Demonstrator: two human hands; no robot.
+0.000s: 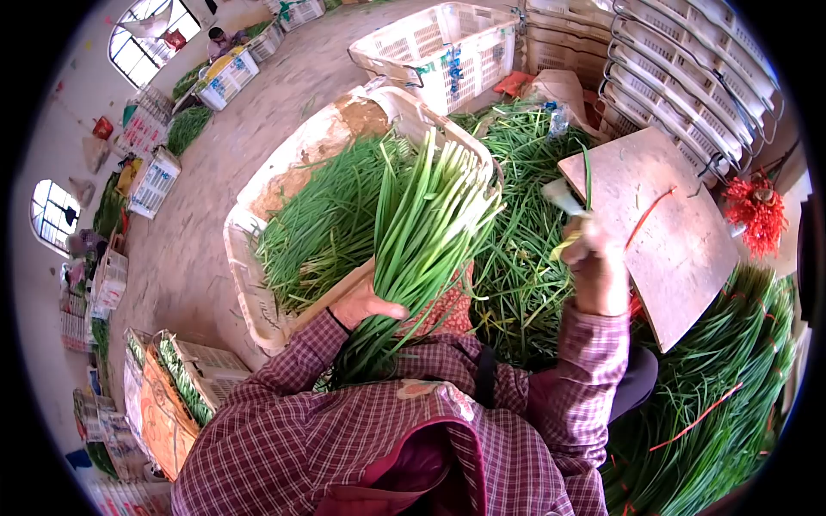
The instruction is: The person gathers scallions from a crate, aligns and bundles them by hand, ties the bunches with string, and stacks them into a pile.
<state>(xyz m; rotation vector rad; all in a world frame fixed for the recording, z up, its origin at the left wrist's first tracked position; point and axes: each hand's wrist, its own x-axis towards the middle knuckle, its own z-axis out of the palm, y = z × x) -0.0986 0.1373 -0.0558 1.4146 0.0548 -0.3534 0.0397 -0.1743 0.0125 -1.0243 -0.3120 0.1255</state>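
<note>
My left hand (366,305) is closed around a thick bunch of garlic chives (434,206). The pale stem ends point up and away from me, and the leaves hang down over my lap. My right hand (595,262) is raised at the right, closed and partly blurred. A pale flat piece (564,196) and a yellowish leaf (568,243) stick out by its fingers; what exactly it grips is not clear. Beyond my left hand, a white plastic basket (239,236) holds more loose chives (331,206).
Loose green leaves (525,198) are heaped between the basket and a board (658,215). Tied chive bundles (731,370) lie at the right, below red ties (755,211). Stacked crates (680,77) stand at the back right, another crate (439,52) behind. A person (219,41) sits far off.
</note>
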